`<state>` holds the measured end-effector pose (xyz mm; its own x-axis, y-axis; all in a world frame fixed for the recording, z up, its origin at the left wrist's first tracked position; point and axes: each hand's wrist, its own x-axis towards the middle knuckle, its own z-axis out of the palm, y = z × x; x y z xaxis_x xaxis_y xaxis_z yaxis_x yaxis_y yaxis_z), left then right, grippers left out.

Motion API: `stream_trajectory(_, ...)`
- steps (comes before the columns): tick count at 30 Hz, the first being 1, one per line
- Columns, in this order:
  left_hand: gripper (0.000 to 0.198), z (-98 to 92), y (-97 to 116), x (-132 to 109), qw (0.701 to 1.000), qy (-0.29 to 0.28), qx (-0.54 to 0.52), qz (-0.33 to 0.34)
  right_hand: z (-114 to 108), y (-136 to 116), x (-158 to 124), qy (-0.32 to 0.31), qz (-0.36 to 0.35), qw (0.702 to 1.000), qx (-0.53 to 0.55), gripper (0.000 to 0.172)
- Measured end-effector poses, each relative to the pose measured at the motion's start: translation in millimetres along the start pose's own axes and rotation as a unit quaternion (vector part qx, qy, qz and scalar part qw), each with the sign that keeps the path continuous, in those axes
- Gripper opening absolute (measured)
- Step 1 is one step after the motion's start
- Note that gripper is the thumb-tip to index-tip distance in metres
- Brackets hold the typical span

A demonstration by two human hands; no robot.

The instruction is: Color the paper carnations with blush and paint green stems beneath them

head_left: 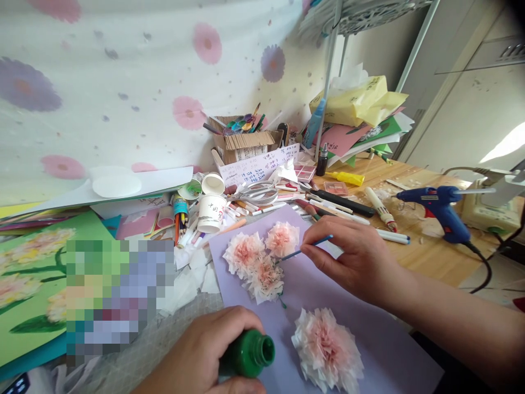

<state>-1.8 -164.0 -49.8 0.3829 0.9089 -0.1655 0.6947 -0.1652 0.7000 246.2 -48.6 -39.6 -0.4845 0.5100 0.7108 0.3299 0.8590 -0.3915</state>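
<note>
My left hand [213,350] is wrapped round an uncapped green paint bottle [246,353], its open mouth tilted to the right. Between the thumb and fingers of my right hand [348,257] is a thin blue paintbrush [296,253]. The brush's lower end reaches in among a cluster of pink and white paper flowers [264,273] on a purple sheet [262,317]; its tip is hard to make out there. A short green painted stroke [282,299] shows just below the cluster. One larger paper flower [328,350] lies apart, nearer to me.
A blue glue gun [438,205] lies at the right with its cord. Pens, scissors [258,192] and a paper cup [212,213] crowd the back. A green flower picture [36,273] is at the left. Behind stands a cardboard box [246,143] of brushes.
</note>
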Motion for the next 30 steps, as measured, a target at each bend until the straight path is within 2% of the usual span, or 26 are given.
stream_trajectory(10,0.041,0.6,-4.2,-1.2,1.0,0.0,0.013,0.008,-1.8,0.0,2.0,0.013,-0.012,1.0,-0.004,0.012)
stream_trajectory(19,0.041,0.0,-3.0,1.3,1.0,0.004,0.006,0.013,-3.7,-7.9,3.8,-0.007,-0.002,1.0,-0.012,0.013)
stream_trajectory(30,0.042,1.2,-7.0,1.6,1.0,0.003,0.015,0.021,-5.6,-4.1,4.4,0.019,-0.011,0.999,-0.028,0.013)
